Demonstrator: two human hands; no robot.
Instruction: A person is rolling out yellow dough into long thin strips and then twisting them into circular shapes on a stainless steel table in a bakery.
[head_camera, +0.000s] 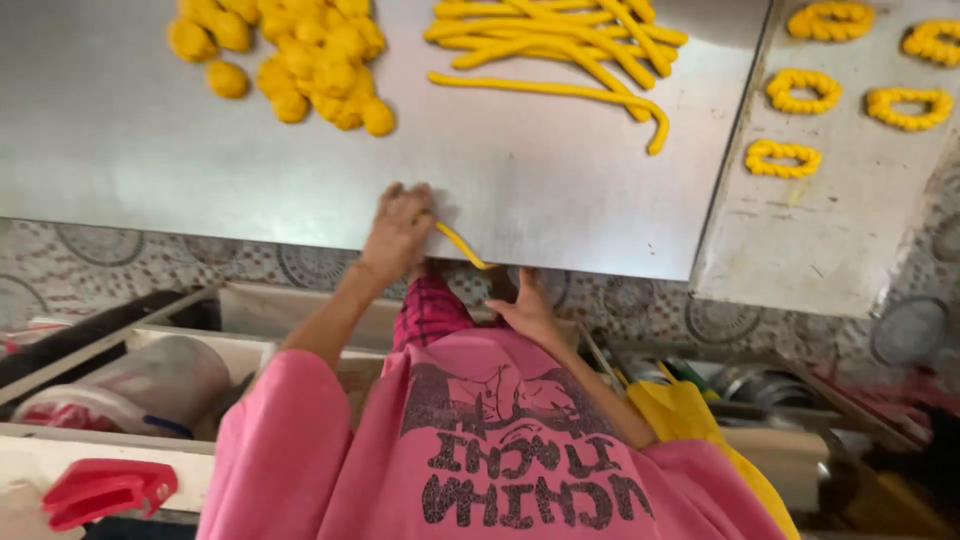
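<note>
My left hand (400, 232) rests palm-down on the steel table (150, 170) near its front edge, fingers curled over one end of a thin yellow dough strand (460, 245). The strand runs out from under that hand toward the table edge. My right hand (527, 310) hangs just below the edge with its fingers apart, close to the strand's free end and holding nothing. A pile of yellow dough balls (300, 60) lies at the far left of the table. Several long rolled dough ropes (560, 50) lie at the far middle.
A second metal sheet (830, 230) on the right carries several twisted dough rings (802, 90). Below the table are wooden shelves, a plastic container (150, 385), a red plastic object (105, 490) and a yellow cloth (690, 415). The floor is patterned tile.
</note>
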